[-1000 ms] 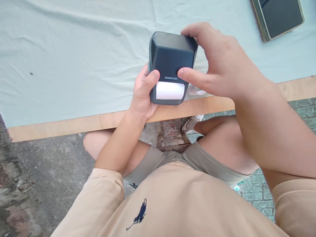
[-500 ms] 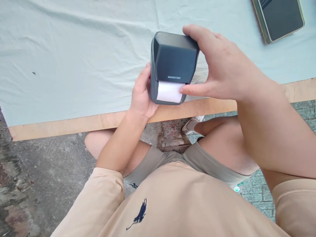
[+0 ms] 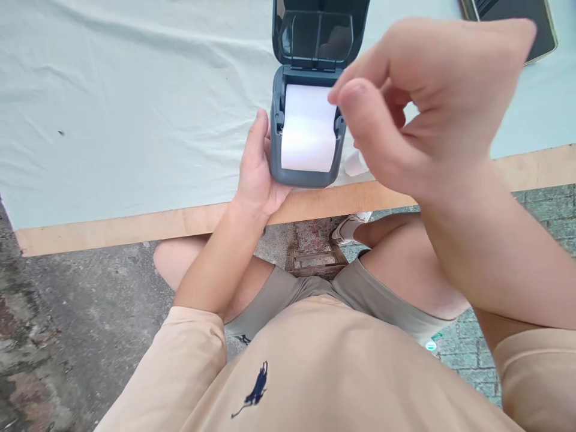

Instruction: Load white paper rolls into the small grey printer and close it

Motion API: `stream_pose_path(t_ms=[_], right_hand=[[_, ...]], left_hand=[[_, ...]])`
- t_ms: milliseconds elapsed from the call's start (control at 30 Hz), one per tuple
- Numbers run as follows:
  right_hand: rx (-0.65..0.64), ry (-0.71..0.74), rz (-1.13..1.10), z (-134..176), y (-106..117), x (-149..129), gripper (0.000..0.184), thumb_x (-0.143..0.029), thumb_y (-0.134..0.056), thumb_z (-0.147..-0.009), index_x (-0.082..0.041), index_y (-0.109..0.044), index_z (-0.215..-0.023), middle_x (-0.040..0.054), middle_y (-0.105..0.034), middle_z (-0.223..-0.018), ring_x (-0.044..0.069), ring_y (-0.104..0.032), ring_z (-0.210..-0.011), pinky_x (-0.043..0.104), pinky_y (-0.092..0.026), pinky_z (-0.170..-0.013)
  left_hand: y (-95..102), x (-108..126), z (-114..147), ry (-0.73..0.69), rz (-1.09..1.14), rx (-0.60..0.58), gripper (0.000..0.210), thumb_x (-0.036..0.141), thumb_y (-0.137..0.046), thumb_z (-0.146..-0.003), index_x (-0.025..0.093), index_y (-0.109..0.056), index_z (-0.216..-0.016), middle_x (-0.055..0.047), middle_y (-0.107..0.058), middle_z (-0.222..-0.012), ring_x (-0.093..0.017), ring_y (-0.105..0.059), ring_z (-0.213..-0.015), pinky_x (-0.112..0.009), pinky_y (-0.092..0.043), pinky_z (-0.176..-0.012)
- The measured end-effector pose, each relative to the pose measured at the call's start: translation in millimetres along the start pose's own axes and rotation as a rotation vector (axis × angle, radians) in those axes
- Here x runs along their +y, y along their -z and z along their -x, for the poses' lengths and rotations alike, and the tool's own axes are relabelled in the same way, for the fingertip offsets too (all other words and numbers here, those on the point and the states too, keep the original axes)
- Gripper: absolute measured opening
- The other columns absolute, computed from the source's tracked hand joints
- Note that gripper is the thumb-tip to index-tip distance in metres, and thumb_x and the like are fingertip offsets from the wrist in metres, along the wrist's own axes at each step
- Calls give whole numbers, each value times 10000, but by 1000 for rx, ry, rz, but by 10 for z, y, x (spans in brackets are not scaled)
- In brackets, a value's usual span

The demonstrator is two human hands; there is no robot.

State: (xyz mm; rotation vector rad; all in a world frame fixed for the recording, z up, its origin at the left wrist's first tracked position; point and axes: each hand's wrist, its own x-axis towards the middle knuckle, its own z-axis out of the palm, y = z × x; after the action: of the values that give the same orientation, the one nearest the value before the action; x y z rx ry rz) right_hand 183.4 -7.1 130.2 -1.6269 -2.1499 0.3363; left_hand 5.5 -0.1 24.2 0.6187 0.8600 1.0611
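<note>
A dark label printer (image 3: 308, 178) rests in my left hand (image 3: 256, 162), its fingers wrapped around the left side and underneath. The printer's lid (image 3: 320, 36) stands raised on its hinge at the far side. Inside lies a white paper roll (image 3: 309, 126), with its loose end over the front lip. Above the printer's right side is my right hand (image 3: 432, 108), its fingers curled and the thumb close to the forefinger. Nothing shows between those fingertips. They overlap the roll's right edge in the view; whether they touch it I cannot tell.
A pale cloth (image 3: 135, 120) covers the table, whose wooden edge (image 3: 135, 231) runs before my knees. Partly behind my right hand is a small white object (image 3: 355, 163), perhaps another roll. A phone-like device (image 3: 522, 12) lies at the upper right. A wooden stool (image 3: 315, 264) shows beneath.
The printer's lid has swung up and away, uncovering the paper roll. My right hand has left the printer's right side and curled above it. The left hand keeps its hold.
</note>
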Motion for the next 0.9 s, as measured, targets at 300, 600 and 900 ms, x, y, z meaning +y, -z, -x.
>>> stream_pose_path(t_ms=[300,600,900], right_hand=[[-437,-177,521,-294,-15,-175,394,-313,-538,-1003,-257,-742,-1335,124,-763,-1386,434,-720,-1264,423,-325,-761],[-511,-204,536,-292,-27,-164,376,-273,-503,-1000,-231,-717,-1307,198,-737,-1301,429,-729,-1235,409,-334,-754],[-502,-176,506,-344,-59,-164,168,-266,-630,-895,-170,-649,-1031,142,-728,-1184,450,-707,-1277,434,-425,-825]], left_hand=[[58,-71,39,-39,-19,-96,347,535,-817,-959,257,-766,-1159,-35,-802,-1006,-291,-796,-1348,-362,-702,-1052],[37,-67,29,-57,-19,-58,298,535,-779,-1021,250,-801,-1105,-25,-765,-1068,-159,-786,-984,-239,-636,-828],[-3,-30,61,-39,-37,-81,224,418,-703,-1027,239,-757,-1151,-40,-792,-1122,-248,-802,-1232,-355,-682,-1036]])
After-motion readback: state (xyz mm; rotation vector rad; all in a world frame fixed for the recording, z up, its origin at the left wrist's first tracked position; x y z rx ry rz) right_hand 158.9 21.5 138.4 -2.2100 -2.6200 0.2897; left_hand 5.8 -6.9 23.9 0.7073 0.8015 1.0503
